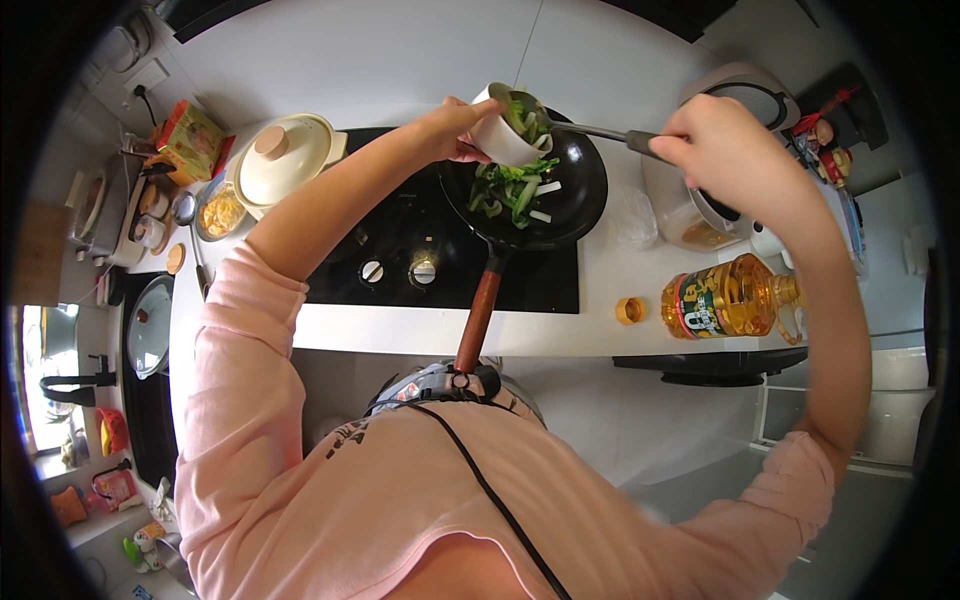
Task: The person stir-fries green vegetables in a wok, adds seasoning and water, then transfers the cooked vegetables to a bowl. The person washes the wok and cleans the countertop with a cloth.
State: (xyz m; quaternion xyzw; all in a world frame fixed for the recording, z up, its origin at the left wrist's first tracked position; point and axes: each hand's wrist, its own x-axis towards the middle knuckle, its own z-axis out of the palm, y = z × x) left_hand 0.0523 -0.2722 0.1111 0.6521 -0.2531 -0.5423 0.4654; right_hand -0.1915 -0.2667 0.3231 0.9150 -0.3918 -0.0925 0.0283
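Note:
With my left hand (465,129) I hold a white bowl (506,142), tilted over a black wok (577,180). Leafy greens with pale stems (527,124) lie in the bowl's mouth; more cut greens (514,187) rest inside the wok. My right hand (697,139) is closed on the dark grip of a metal-shafted cooking utensil (600,132), whose head reaches the bowl's mouth among the greens and is partly hidden. The wok sits on a black glass cooktop (390,225), its wooden handle (478,319) pointing towards my body.
A lidded cream pot (281,161) stands left, beside a bowl of yellow food (221,212) and a ladle (184,210). On the right, an oil bottle (727,298) appears near its yellow cap (629,310), a crumpled clear plastic bag (635,217) and a rice cooker (739,94).

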